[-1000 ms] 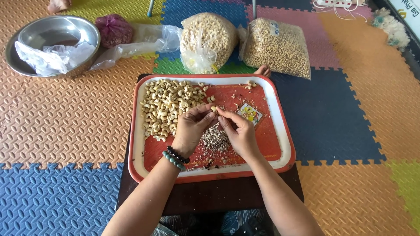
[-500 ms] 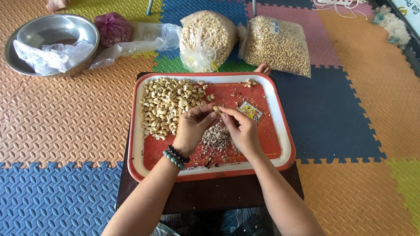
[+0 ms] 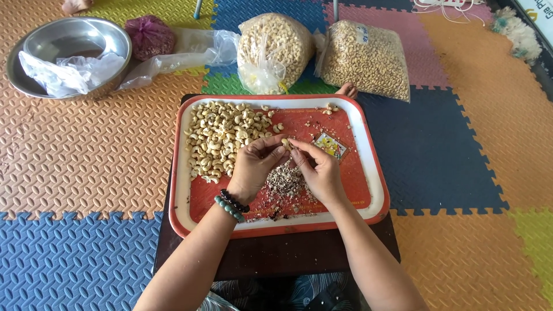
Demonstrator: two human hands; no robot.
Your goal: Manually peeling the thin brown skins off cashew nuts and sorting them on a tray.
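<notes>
Over the middle of a red tray with a white rim [image 3: 371, 173], my left hand [image 3: 253, 167] and my right hand [image 3: 319, 173] meet fingertip to fingertip. Both pinch one pale cashew nut [image 3: 285, 142] between them. Directly under the hands lies a small heap of brown skin scraps [image 3: 285, 181]. A spread of peeled cashews [image 3: 222, 135] covers the tray's left half, just left of my left hand. My left wrist wears two bead bracelets [image 3: 231, 204].
The tray rests on a low dark table [image 3: 276, 256] over coloured foam floor mats. Behind it stand two clear bags of cashews [image 3: 271, 52] [image 3: 363, 60]. A steel bowl [image 3: 69, 55] with crumpled plastic and a purple bag [image 3: 151, 37] sit far left.
My hands stay together on the nut with only slight finger movement. The view has shifted a little, so the tray sits marginally higher in frame.
</notes>
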